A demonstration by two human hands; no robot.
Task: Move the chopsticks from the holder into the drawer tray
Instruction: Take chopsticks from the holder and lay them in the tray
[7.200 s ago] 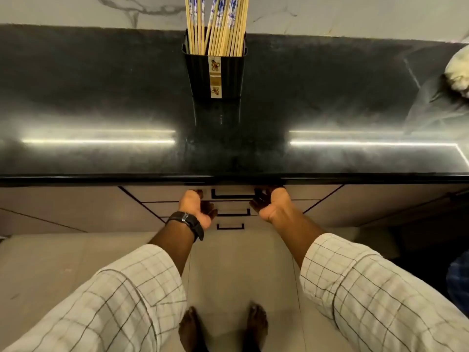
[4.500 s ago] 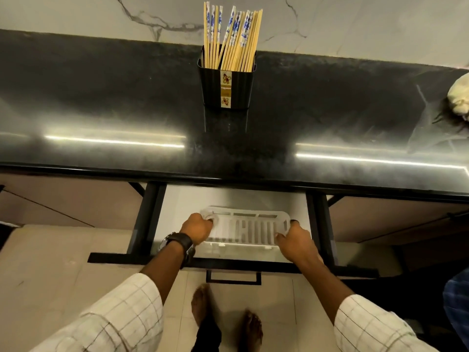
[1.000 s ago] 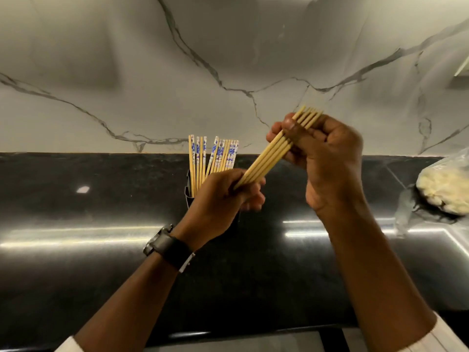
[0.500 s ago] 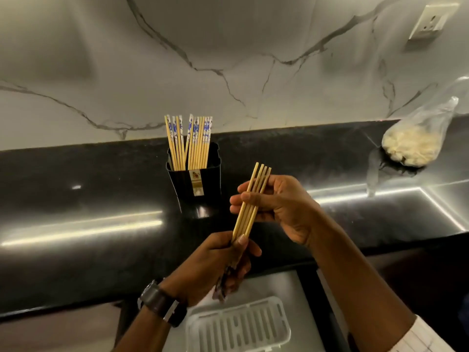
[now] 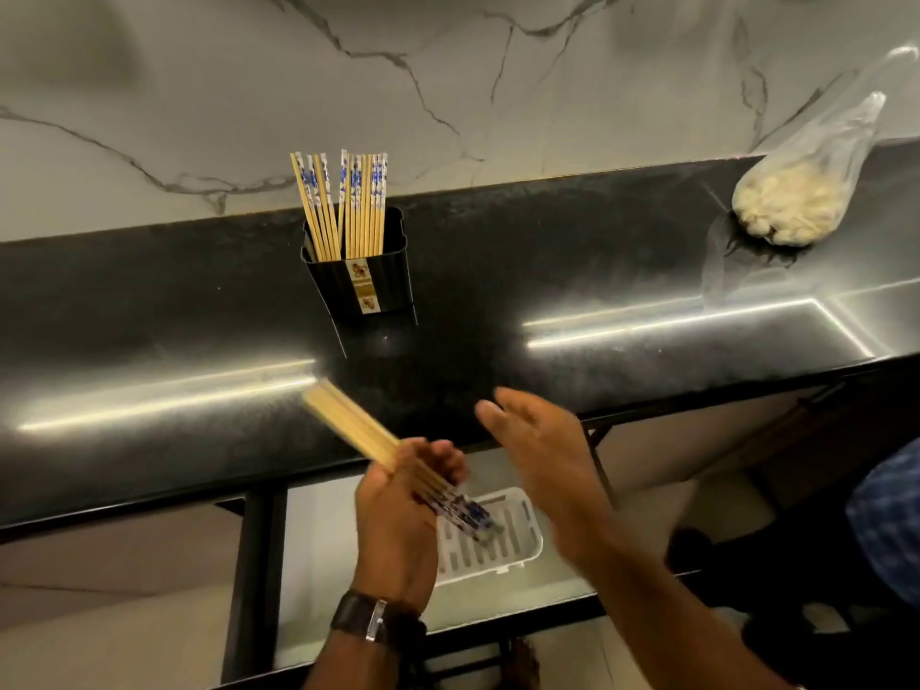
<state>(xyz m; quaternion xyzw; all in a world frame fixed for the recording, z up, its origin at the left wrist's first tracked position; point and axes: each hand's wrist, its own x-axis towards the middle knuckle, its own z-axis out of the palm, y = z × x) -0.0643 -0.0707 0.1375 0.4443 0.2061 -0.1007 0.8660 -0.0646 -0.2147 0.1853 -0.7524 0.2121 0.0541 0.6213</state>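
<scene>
Bundle in hand: we see a small bundle of chopsticks (image 5: 348,428) clamped in the left hand (image 5: 398,510), slanting from its plain tips over the table down to the blue-patterned ends just above the tray (image 5: 527,550); the bundle is blurred, so we cannot count it.
Right hand: the right hand (image 5: 542,450) is spread wide and carries nothing, just to the right of the bundle and apart from it.
Rest of the chopsticks: the rest of the chopsticks (image 5: 348,211) stand upright in the black holder (image 5: 363,286), patterned ends up; the holder sits behind the tray, toward the wall.
Handling: we judge them light, stiff and smooth; thin sticks gripped together tend to fan out or slide lengthways; a grip round the middle of the bundle looks safest to us, with the ends kept level.
Tray: white and slotted, lying in the open drawer (image 5: 308,555) below the table's front edge; we see no sticks lying in it yet.
Surface: the table (image 5: 149,316) is dark, polished stone with bright strip reflections; it looks hard and slick, so a dropped stick would likely skid or roll.
Room: a marble wall (image 5: 199,92) rises behind the holder; a clear bag of pale lumps (image 5: 791,206) lies well to the holder's right; pale floor shows below the drawer.
</scene>
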